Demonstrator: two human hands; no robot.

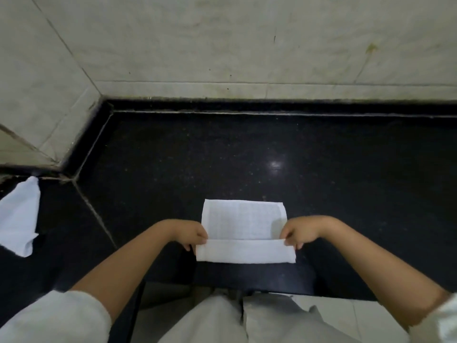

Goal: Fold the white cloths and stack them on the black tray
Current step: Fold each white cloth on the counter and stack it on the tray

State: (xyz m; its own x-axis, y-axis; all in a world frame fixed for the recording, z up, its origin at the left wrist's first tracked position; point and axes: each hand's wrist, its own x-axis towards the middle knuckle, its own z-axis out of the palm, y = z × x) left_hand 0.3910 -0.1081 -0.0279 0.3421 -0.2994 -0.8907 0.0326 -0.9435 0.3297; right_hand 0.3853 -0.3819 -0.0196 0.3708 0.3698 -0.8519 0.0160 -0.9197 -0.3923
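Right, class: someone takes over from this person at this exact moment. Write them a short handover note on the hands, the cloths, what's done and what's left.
Left hand pinches the left end of the white cloth; right hand pinches its right end.
The cloth lies on the black counter, its near edge folded over into a strip.
A second cloth lies crumpled at the far left.
Done: first fold begun.
Left: finish folding, fold the second cloth, stack both on the tray, which cannot be made out here.

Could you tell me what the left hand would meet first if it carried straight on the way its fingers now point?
The left hand points right along the cloth, pinching its folded near edge. Straight on, it would cross that cloth and meet the right hand at the opposite end, as far as depth can be judged.
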